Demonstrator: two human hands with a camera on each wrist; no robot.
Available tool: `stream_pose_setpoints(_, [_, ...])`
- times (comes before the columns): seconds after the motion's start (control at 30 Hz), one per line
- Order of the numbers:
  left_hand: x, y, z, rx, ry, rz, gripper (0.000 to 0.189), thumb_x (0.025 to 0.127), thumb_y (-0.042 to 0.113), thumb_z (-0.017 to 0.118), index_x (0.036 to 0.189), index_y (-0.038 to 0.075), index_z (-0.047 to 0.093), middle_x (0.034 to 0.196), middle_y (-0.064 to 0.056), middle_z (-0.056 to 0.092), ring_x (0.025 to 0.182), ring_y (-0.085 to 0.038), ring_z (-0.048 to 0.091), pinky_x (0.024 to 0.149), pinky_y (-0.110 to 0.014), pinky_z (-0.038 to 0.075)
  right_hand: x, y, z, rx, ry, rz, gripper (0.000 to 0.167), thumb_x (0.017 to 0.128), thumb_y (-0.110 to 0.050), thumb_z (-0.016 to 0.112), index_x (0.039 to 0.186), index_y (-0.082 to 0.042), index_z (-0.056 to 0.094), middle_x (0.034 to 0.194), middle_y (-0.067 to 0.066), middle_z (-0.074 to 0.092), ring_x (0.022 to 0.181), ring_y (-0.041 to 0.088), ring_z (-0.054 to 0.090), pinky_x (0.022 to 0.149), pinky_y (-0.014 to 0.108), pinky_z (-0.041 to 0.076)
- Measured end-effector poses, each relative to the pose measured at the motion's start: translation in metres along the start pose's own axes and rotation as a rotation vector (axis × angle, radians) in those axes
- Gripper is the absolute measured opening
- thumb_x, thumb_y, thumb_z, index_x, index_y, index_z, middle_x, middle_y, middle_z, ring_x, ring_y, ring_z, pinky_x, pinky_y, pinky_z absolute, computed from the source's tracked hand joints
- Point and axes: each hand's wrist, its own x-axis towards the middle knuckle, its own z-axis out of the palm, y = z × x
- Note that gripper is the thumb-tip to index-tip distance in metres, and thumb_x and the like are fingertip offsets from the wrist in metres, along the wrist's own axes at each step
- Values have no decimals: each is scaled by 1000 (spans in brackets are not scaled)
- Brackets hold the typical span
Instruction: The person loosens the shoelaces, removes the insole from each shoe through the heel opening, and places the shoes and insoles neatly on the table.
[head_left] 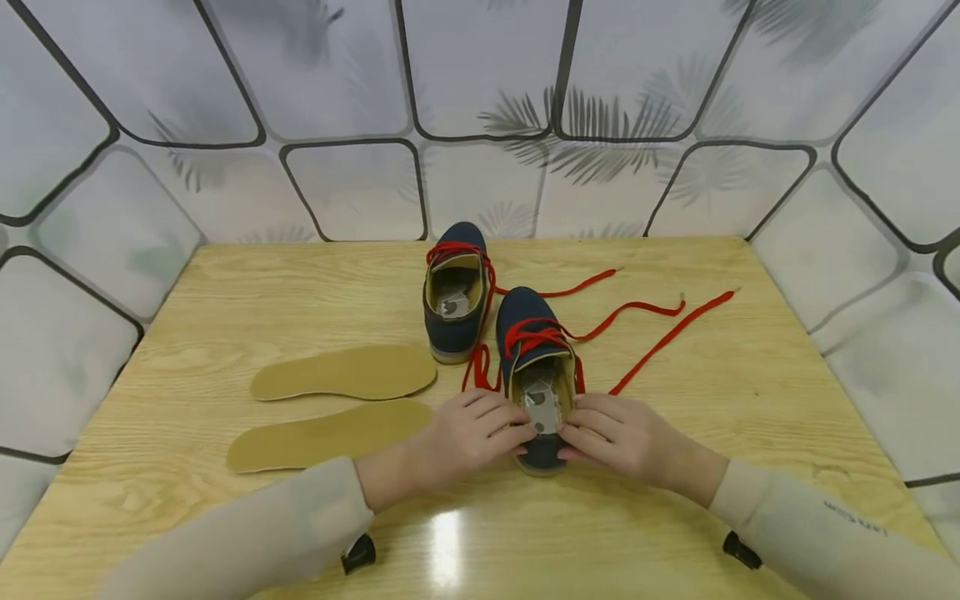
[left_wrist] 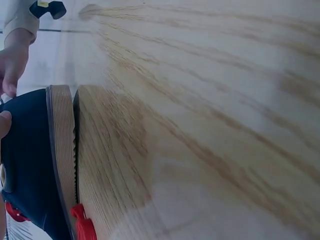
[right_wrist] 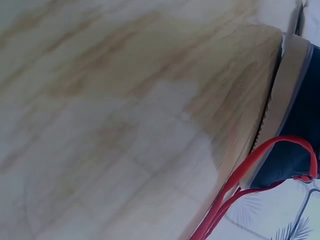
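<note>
Dark blue canvas shoe (head_left: 525,307) with red laces (head_left: 534,337) stands on the table, toe pointing away and heel nearest. My left hand (head_left: 480,427) grips the left side of its heel opening, and my right hand (head_left: 624,435) holds the right side of the same rim. Inside the opening a pale grey footbed (head_left: 542,408) shows. The left wrist view has the shoe's ribbed sole (left_wrist: 63,140) along the tabletop; in the right wrist view the shoe's side (right_wrist: 300,112) shows at the edge, a red lace (right_wrist: 245,167) trailing from it. My right fingers are outside that view.
A matching blue shoe (head_left: 454,329) stands behind and left of the gripped one. Two tan insoles (head_left: 348,371) lie side by side left of the shoes. Loose red lace ends (head_left: 671,342) stretch rightward over the wooden table (head_left: 750,500). A patterned curtain (head_left: 480,183) rises behind.
</note>
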Motion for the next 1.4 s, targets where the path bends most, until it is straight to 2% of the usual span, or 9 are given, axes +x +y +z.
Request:
stream_pose_setpoints(0.1, [1,2,4,-1,31,48,16,93,19,58,100,11,70,99,2,70,91,-12,65,81,-23,52,-2,-1,0,17,-3,-21,28,94,-26,59,85,-2,71,78,7,68,71,19,66,64,33,56])
stream_pose_setpoints(0.2, [0,3,6,-12,45,60,19,95,21,55,101,10,70,99,1,70,92,-12,65,82,-23,52,-4,-1,0,28,-9,-27,29,93,-28,59,87,-2,71,79,7,69,72,20,66,63,32,56])
stream_pose_setpoints(0.37, [-2,3,8,-12,60,71,20,93,24,59,101,10,70,99,0,70,92,-13,65,85,-24,52,-5,0,0,27,-11,-48,29,94,-28,59,88,-3,72,80,8,69,71,19,66,62,30,55])
stream_pose_setpoints(0.57, [-1,3,9,-27,55,57,25,87,32,66,99,10,70,96,-1,69,89,-13,65,81,-24,53,-2,0,-1,-11,11,-66,29,94,-29,58,86,-5,72,78,7,69,69,20,65,60,30,55])
stream_pose_setpoints(0.87, [0,-1,14,50,98,102,28,94,35,56,96,11,69,92,-1,69,84,-14,65,80,-25,53,-2,1,0,-41,29,-61,29,93,-31,58,86,-6,72,76,6,68,68,21,65,59,31,55])
stream_pose_setpoints(0.93, [0,-1,15,47,82,86,27,93,35,57,97,11,69,93,-1,68,85,-14,65,81,-26,53,-4,3,2,-40,39,-60,29,93,-31,59,86,-5,72,77,7,68,69,21,65,59,32,55])
stream_pose_setpoints(1.17, [7,-15,21,-69,-26,-51,31,80,35,71,99,11,66,94,-2,64,89,-15,62,90,-29,51,-17,19,10,-68,19,-3,31,93,-32,59,86,-5,72,78,8,69,71,23,66,60,34,55])
stream_pose_setpoints(1.27, [8,-22,23,-93,-46,-49,32,80,36,72,98,11,65,94,-1,64,89,-14,62,85,-25,52,-22,25,14,-67,19,-3,31,92,-33,60,86,-5,72,79,8,69,72,23,66,60,35,56])
stream_pose_setpoints(1.4, [10,-28,25,-97,-46,-9,33,80,40,71,96,12,65,93,0,63,86,-12,61,75,-20,52,-24,29,17,-65,20,-26,32,91,-35,62,88,-5,72,80,8,70,73,24,67,60,35,56])
